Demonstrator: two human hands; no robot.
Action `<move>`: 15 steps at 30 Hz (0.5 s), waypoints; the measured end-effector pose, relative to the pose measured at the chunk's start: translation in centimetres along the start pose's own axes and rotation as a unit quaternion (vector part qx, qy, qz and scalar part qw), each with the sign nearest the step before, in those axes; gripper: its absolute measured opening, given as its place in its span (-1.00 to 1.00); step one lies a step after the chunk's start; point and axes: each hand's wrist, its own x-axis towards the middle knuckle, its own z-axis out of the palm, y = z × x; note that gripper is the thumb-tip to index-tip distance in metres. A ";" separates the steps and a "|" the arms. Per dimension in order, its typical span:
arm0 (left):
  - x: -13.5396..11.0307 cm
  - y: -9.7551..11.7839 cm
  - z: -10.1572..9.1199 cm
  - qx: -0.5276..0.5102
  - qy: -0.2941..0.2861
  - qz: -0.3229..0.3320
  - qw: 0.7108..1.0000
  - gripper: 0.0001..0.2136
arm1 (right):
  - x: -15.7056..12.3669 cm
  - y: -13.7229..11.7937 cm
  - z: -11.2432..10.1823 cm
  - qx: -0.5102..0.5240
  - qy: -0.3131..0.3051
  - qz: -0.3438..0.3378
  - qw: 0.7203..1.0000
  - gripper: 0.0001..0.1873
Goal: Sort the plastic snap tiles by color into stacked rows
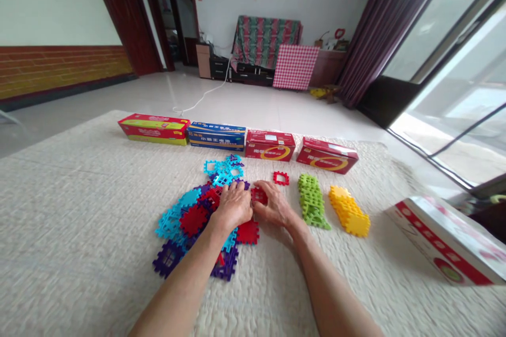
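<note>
A heap of plastic interlocking building pieces in red, blue and purple lies before me, with a light blue piece [190, 198] and a red square piece [194, 220] on top. My left hand [234, 204] rests over the heap's right side, fingers stretched forward on the pieces; what is under the palm is hidden. Close beside it, my right hand [273, 205] has its thumb and fingers around a red window-patterned piece [259, 196]. Beyond the hands lies a red square frame piece [281, 178]. To the right are a row of green pieces [311, 197] and a row of yellow pieces [350, 211].
Along the mat's [98, 210] far side stand a red and yellow box [154, 129], a blue box [216, 137], a red box [270, 146] and another red box [328, 156]. A white and red carton [446, 242] stands at the right. A white cable [205, 96] crosses the floor behind.
</note>
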 end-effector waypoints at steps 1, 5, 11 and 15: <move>0.0 0.0 -0.1 0.001 -0.001 -0.002 1.000 -0.74 | 0.0 0.0 -0.2 -0.001 -0.003 -0.002 1.000 -0.51; 0.0 0.3 -0.5 0.012 -0.006 -0.006 1.000 -0.73 | 0.1 -0.6 -0.7 -0.016 -0.019 -0.018 1.000 -0.59; 0.1 0.4 -0.5 0.016 -0.008 -0.001 1.000 -0.73 | 0.6 -0.7 -1.7 -0.050 -0.017 0.003 0.999 -0.61; 0.2 0.2 -0.1 0.023 -0.005 0.000 1.000 -0.75 | 2.4 1.0 -4.3 -0.099 0.012 0.021 0.995 -0.52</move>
